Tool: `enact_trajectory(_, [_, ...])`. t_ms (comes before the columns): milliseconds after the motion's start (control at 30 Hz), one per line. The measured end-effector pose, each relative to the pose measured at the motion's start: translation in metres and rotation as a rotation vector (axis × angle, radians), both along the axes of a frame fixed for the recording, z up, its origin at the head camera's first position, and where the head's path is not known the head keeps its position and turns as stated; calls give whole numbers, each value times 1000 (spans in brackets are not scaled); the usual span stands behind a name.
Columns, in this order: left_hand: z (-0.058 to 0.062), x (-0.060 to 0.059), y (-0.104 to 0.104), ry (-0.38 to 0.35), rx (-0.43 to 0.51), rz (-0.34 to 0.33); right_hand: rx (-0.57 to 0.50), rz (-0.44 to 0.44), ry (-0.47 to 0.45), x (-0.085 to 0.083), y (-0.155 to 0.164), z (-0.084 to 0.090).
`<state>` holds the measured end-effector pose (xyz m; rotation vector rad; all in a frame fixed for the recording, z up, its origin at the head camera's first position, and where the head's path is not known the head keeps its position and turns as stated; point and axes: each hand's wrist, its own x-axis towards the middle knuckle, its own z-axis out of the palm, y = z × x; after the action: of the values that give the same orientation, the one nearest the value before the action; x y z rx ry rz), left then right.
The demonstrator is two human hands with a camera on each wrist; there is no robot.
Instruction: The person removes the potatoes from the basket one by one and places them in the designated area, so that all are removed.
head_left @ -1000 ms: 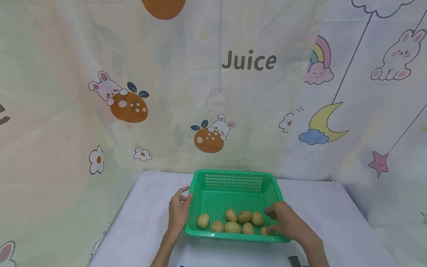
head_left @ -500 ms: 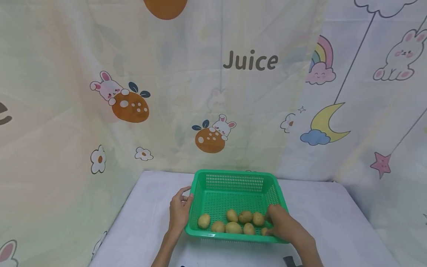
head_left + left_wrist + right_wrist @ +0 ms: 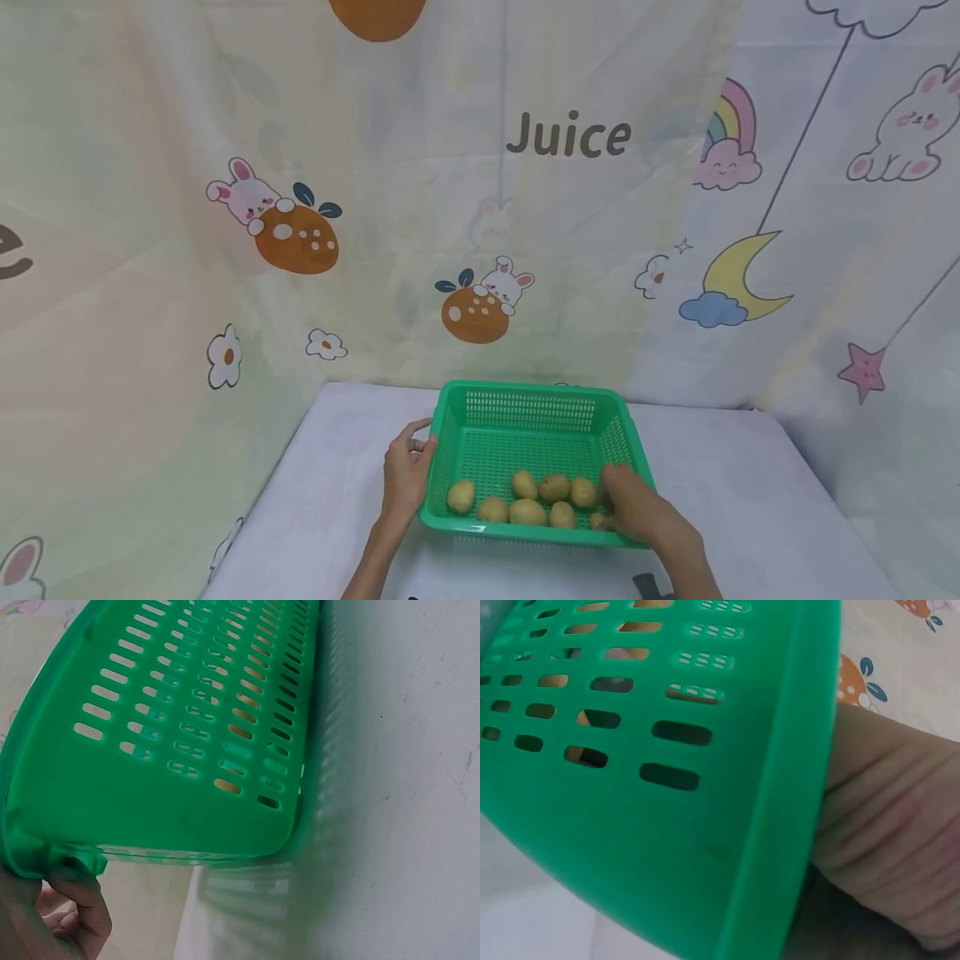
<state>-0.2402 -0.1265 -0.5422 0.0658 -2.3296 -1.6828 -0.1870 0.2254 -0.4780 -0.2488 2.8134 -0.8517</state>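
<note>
A green slotted basket [image 3: 525, 417] stands on the white table with several small potatoes [image 3: 527, 511] along its near side. My left hand [image 3: 407, 481] grips the basket's left rim, thumb on the edge; in the left wrist view its fingers [image 3: 79, 919] curl under the rim of the basket [image 3: 187, 727]. My right hand [image 3: 637, 510] lies over the near right corner and reaches down inside, beside the rightmost potato [image 3: 597, 522]. Its fingertips are hidden. The right wrist view shows only the basket [image 3: 667, 787] wall from outside and the right hand [image 3: 885, 825] pressed against the rim.
The table [image 3: 750, 500] is covered in white cloth, and a cartoon-printed curtain [image 3: 480, 208] hangs close behind it and along both sides. A dark object [image 3: 645, 585] shows at the bottom edge near my right forearm.
My right hand has drawn in from the spread-finger reach among the potatoes toward the basket's near right corner, with its fingers more tucked. The left hand has stayed on the left rim.
</note>
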Motion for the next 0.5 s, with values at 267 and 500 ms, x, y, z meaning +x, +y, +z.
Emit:
enact_trajectory(267, [-1,-1,-1,5,0,-3,11,-6,-19,2,-1,3])
enact_trajectory(500, [-2,-2,-1,0,0,0,32,-9,-79,0,-1,0])
